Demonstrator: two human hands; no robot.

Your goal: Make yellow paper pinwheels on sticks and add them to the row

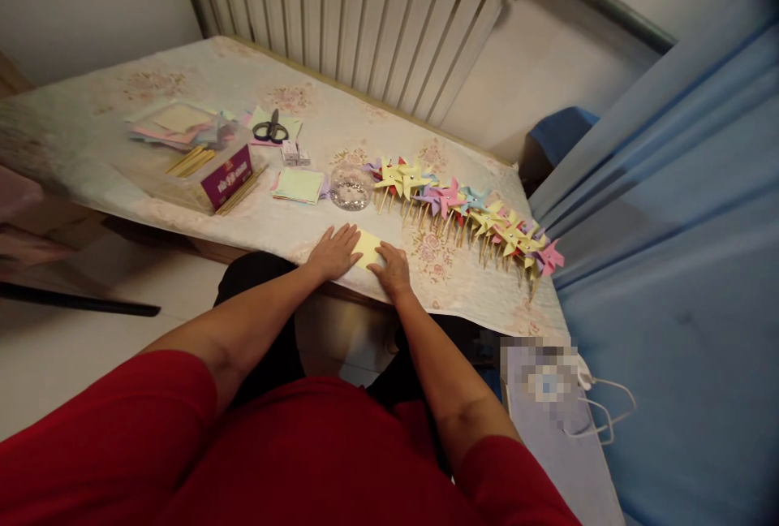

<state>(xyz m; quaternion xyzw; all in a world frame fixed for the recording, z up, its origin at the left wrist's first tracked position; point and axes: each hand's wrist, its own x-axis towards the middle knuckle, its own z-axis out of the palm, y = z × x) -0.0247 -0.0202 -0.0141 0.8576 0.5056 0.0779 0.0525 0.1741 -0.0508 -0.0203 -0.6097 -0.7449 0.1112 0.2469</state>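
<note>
A small sheet of yellow paper [368, 247] lies on the cloth-covered table near its front edge. My left hand [334, 252] rests flat over the paper's left side, its fingers stretched out. At the right edge of the sheet is my right hand [394, 269]; its thumb and bent fingers touch the paper and stand apart from each other. Just beyond the paper sits a round clear dish [351, 188] of small shiny pieces. A stack of coloured paper squares [300, 186], pale green on top, lies left of the dish.
Paper pinwheels [447, 198] on sticks form a long row at right. To the left stands a clear box [182, 187] with sticks and a purple label. Scissors [271, 130] lie on papers behind small white boxes [295, 153]. A radiator [365, 19] lines the back; a blue curtain [675, 226] hangs right.
</note>
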